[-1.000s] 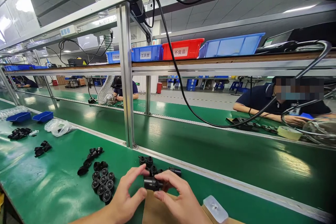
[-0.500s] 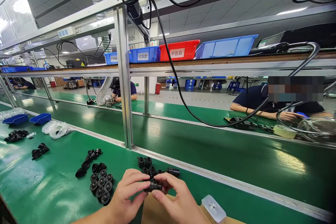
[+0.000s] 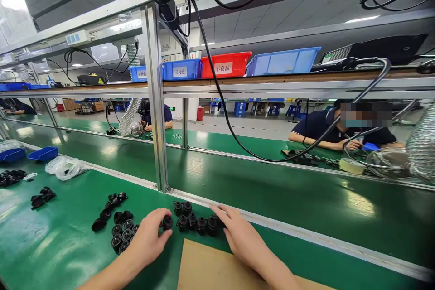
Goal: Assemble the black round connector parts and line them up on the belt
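Observation:
My left hand (image 3: 151, 236) has its thumb and fingers closed around a small round black plastic part (image 3: 167, 222), low at the green bench top. My right hand (image 3: 243, 238) reaches over the right end of a cluster of black nozzled plastic parts (image 3: 192, 222), its fingers stretched out and apart. The part lying under those fingers is mostly hidden, so contact cannot be told. Ring-faced black cylinders (image 3: 126, 234) stand beside my left wrist, partly covered by it. Below my hands lies a sheet of brown cardboard (image 3: 204, 265).
Loose black parts (image 3: 42, 197), a clear plastic bag (image 3: 66, 167) and blue trays (image 3: 43, 153) lie at the left. A metal post (image 3: 157, 99) rises behind the parts. Blue and red bins (image 3: 226, 64) line the shelf, and a black cable (image 3: 217, 86) hangs down. A co-worker (image 3: 312, 129) sits opposite.
My hands, together on a black part before, have moved apart. The left went left with a part; the right moved to the cluster's right end. My right forearm now covers the small translucent box's place.

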`<state>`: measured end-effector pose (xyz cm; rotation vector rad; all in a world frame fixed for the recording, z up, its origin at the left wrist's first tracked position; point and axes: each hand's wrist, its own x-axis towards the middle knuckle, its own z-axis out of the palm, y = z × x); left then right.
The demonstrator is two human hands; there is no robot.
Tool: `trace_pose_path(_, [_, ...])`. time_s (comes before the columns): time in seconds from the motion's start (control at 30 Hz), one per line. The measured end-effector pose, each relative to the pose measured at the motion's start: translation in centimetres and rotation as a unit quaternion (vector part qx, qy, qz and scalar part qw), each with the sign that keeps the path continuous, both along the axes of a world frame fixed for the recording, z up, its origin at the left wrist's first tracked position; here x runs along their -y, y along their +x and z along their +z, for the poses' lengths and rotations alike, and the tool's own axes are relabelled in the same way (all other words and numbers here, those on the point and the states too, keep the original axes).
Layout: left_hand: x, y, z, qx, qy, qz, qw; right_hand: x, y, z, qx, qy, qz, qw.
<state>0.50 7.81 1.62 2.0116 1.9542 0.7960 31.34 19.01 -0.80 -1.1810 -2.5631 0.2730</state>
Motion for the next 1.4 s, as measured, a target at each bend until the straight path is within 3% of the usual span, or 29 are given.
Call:
trace_pose_path(0.13, [-1.0, -0.4, -0.8, -0.022, -0.036, 0.009, 0.999, -0.6, -0.4, -1.9, 0.052, -0.007, -0.003, 0.999])
trace_pose_path(0.3, [-1.2, -0.6, -1.5, -0.052, -0.039, 0.012, 0.998, -1.2, 0.4, -2.9, -0.021, -0.061, -0.042, 0.997])
trace_pose_path(0.4, [-2.2, -3.6, -0.2, -0.09, -0.022, 0.055, 0.994, -2.3, 1.2, -4.1, -0.113, -0.125, -0.049, 0.984])
trace_pose_path(0.47, [-3.0, -7.1, 0.9, -0.12, -0.015, 0.125, 0.985, -2.8, 1.4, -4.8, -0.131, -0.136, -0.058, 0.98])
trace_pose_path(0.57, [-3.8, -12.6, 1.9, -0.154, -0.044, 0.245, 0.956, -2.9, 1.3, -5.3, -0.089, -0.085, -0.066, 0.99])
trace_pose_path(0.63, [-4.0, -15.3, 1.8, -0.165, -0.075, 0.29, 0.94, -2.7, 1.2, -5.1, -0.044, -0.05, -0.06, 0.996])
trace_pose_path(0.73, [-4.2, -17.1, 1.1, -0.169, -0.109, 0.304, 0.931, -2.3, 1.2, -4.4, -0.032, -0.046, -0.059, 0.997])
trace_pose_path(0.9, [-4.5, -17.0, 0.8, -0.152, -0.093, 0.287, 0.941, -2.0, 1.0, -4.1, -0.15, -0.106, -0.086, 0.979])
trace_pose_path(1.07, [-4.7, -14.1, 1.7, -0.105, 0.067, 0.188, 0.974, -1.9, 0.4, -4.0, -0.142, -0.144, -0.052, 0.978])
trace_pose_path(1.23, [-2.7, -6.8, 0.8, -0.067, 0.222, 0.013, 0.973, 0.5, -1.1, -0.5, -0.23, -0.066, -0.039, 0.97])
trace_pose_path(1.3, [-1.4, -3.7, 0.2, -0.057, 0.268, -0.06, 0.96, 2.5, -2.3, 1.0, -0.284, -0.141, 0.022, 0.948])
trace_pose_path(1.4, [0.4, 0.0, -0.2, -0.029, 0.34, -0.172, 0.924, 5.6, -4.6, 2.2, -0.365, -0.277, 0.097, 0.883])
